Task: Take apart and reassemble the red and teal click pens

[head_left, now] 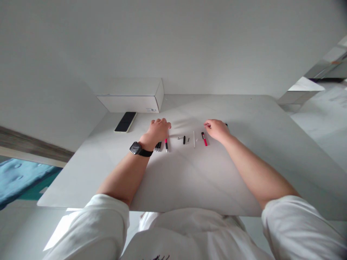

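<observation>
We seem to be handling the pen parts (184, 140) on the desk (189, 177), left hand (159, 129) at their ten o'clock, right hand (216, 129) at two, though we cannot tell if either grip clamps something, and the next move probably calls for a light pinch.

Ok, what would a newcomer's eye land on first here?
Likely the left hand, with a dark watch on its wrist, and the right hand, both over the pale table. Near the right hand lies a red-and-black piece. A white box stands back left, a phone in front.
</observation>
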{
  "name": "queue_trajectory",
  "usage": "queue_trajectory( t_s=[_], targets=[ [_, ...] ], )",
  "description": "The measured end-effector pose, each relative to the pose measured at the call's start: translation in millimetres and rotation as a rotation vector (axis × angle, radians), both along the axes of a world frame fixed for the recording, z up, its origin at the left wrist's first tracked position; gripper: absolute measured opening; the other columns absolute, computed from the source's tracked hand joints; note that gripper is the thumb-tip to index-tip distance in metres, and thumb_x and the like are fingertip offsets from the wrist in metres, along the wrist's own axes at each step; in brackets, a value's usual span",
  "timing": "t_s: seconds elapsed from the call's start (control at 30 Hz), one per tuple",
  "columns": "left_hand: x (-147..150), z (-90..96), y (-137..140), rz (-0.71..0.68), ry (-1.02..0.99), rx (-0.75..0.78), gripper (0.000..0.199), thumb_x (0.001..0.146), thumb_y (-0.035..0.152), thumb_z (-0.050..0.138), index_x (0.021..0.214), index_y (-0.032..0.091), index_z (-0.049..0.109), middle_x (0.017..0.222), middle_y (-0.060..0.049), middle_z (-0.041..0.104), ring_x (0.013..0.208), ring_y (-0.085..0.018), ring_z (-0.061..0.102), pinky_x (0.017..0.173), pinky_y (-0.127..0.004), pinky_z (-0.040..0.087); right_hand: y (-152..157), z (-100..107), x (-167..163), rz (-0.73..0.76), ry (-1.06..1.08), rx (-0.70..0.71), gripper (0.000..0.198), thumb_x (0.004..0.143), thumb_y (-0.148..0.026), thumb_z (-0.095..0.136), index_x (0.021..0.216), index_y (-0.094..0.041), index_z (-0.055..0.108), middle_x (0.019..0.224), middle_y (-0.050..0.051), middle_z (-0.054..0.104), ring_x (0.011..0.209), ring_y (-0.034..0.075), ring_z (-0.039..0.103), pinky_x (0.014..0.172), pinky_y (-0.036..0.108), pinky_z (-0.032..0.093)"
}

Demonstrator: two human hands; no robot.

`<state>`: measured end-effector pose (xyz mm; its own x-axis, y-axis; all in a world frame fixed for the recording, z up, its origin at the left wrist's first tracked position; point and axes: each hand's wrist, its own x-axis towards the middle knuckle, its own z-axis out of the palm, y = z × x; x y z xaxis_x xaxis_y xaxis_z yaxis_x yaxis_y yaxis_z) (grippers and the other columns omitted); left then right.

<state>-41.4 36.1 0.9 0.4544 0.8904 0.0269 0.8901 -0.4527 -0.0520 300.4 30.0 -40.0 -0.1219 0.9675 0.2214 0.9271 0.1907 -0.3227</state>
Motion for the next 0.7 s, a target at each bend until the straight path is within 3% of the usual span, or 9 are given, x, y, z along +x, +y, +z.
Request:
queue_trajectory(
  t_s=[0.23, 0.37, 0.57, 0.7],
  targets=[
    [-7, 2.7, 2, -0.006, 0.028, -0.013, 0.038, 0.084, 0.017, 0.069, 0.121, 0.027, 0.073, 0.123, -0.013, 0.065, 0.114, -0.032, 0.062, 0.097, -0.044, 0.044, -1, 0, 2, -0.026, -0.044, -0.037, 0.021, 0.098, -0.033, 0.062, 0.105, -0.027, 0.081, 0.108, 0.010, 0.080, 0.097, 0.028, 0.073, 0.083, 0.040, 0.054],
    [-8, 3.5, 6, -0.041, -0.002, 0.005, 0.036, 0.085, 0.025, 0.075, 0.121, 0.028, 0.073, 0.123, -0.011, 0.066, 0.115, -0.031, 0.063, 0.097, -0.042, 0.045, -1, -1, 2, -0.036, -0.083, -0.038, 0.021, 0.097, -0.032, 0.063, 0.106, -0.027, 0.081, 0.108, 0.010, 0.080, 0.096, 0.028, 0.073, 0.081, 0.040, 0.053],
    [3, 6.8, 4, -0.211, -0.153, -0.070, 0.029, 0.092, 0.032, 0.071, 0.121, 0.028, 0.072, 0.121, -0.005, 0.071, 0.106, -0.024, 0.068, 0.091, -0.033, 0.049, 0, -6, 4, -0.033, -0.105, -0.071, 0.020, 0.096, -0.028, 0.063, 0.104, -0.026, 0.081, 0.109, 0.012, 0.079, 0.100, 0.029, 0.072, 0.087, 0.041, 0.053],
    [15, -0.5, -3, -0.264, -0.190, -0.129, 0.028, 0.092, 0.037, 0.070, 0.119, 0.029, 0.073, 0.113, -0.003, 0.076, 0.097, -0.021, 0.070, 0.083, -0.030, 0.049, -2, -2, 0, -0.032, -0.080, 0.001, 0.022, 0.098, -0.028, 0.060, 0.107, -0.025, 0.080, 0.111, 0.011, 0.078, 0.099, 0.028, 0.071, 0.087, 0.041, 0.054]
  ],
)
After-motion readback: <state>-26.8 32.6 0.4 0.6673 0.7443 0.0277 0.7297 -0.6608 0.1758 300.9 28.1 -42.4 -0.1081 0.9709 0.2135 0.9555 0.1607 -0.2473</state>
